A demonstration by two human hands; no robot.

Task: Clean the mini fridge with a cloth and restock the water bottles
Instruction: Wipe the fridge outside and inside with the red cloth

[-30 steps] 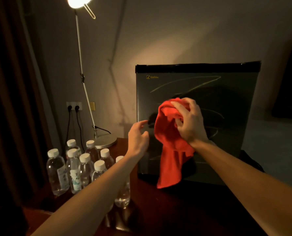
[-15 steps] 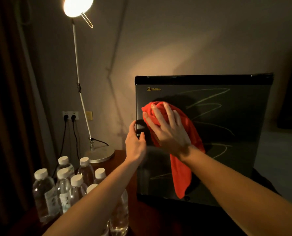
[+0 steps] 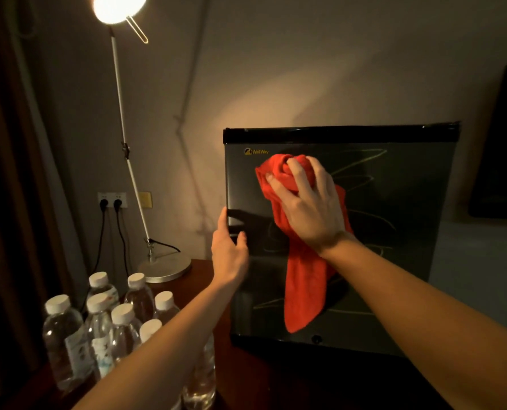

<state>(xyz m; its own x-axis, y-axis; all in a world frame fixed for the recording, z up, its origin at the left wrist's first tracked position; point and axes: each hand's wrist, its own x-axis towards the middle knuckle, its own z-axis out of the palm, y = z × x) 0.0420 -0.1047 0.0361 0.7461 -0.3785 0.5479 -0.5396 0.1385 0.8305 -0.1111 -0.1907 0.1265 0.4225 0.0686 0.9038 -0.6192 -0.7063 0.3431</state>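
The dark glossy box-shaped mini fridge (image 3: 394,232) stands closed on the reddish-brown wooden table (image 3: 199,270), its door streaked with pale looping smears, and it sits lower and larger in view than half a second ago as the head camera has tilted. The red terry cloth (image 3: 302,279) is bunched against the upper left of the door, just under the small yellow logo (image 3: 256,151), higher than where it was pressed a moment ago, with its long tail hanging down the door face. The right hand (image 3: 308,202) now clutches the wad with its fingers curled into the fabric, where half a second ago they lay spread flat over it. The left hand (image 3: 230,250) rests on the fridge's left edge, fingers straight and together along the side and thumb on the front, slightly lower on the edge than before. The cluster of clear plastic water bottles with white caps (image 3: 98,327) stands on the table left of the fridge, partly behind the left forearm. Behind them a lit white-stemmed desk lamp on a round metal base (image 3: 165,266) leans toward the wall, near a wall socket holding two black plugs (image 3: 111,201)
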